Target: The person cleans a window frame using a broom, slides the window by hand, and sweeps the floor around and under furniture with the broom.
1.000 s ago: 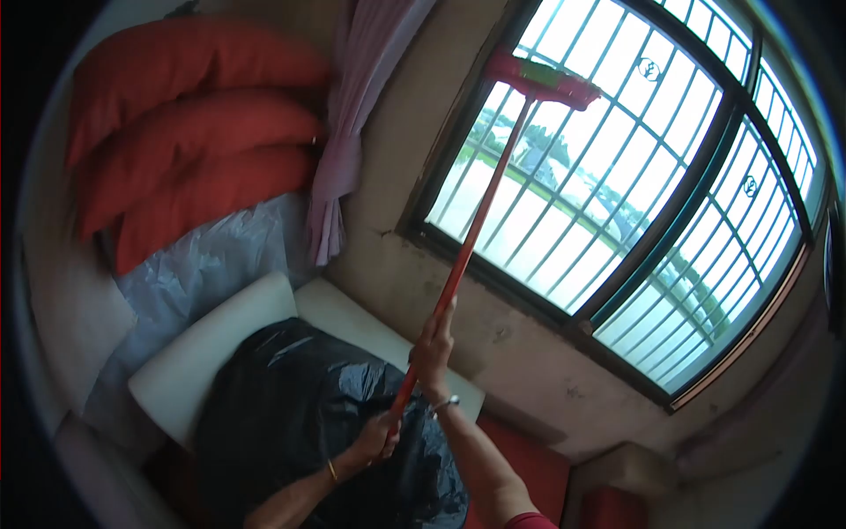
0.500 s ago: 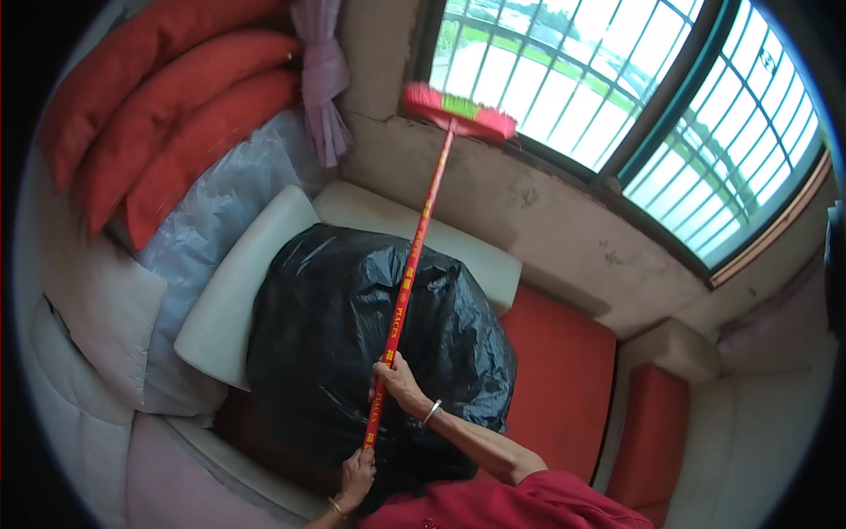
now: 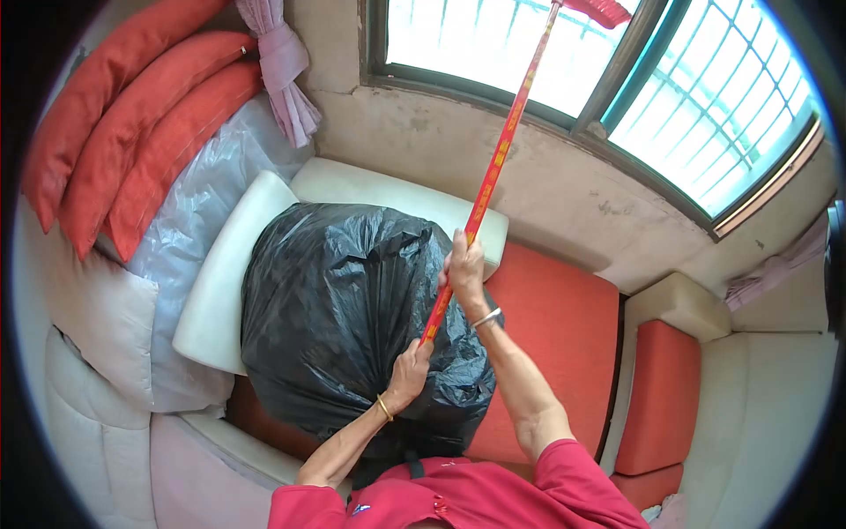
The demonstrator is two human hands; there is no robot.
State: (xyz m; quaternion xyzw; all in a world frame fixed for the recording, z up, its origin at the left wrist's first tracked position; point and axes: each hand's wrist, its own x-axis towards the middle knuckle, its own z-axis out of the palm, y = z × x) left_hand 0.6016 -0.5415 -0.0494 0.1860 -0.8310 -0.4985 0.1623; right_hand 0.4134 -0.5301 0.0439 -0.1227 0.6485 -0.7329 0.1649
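A long red broom handle (image 3: 495,163) with yellow lettering runs diagonally up to the window. Its pinkish-red bristle head (image 3: 597,11) is partly cut off at the top edge, in front of the glass. My left hand (image 3: 410,374) is wrapped round the lower end of the handle. Higher up the handle, my right hand (image 3: 464,267) grips it too. Below both hands lies a large, full black plastic bag (image 3: 344,300).
Red cushions (image 3: 132,115) are stacked on clear plastic (image 3: 207,185) at the left, beside a tied pink curtain (image 3: 280,75). Pale sofa cushions (image 3: 231,273) border the bag. A red seat (image 3: 555,344) lies right of it, below the barred window (image 3: 705,115).
The broom head has swung from the sill's left part up and right, past the top edge. Both hands have risen, still on the handle, and the view has shifted.
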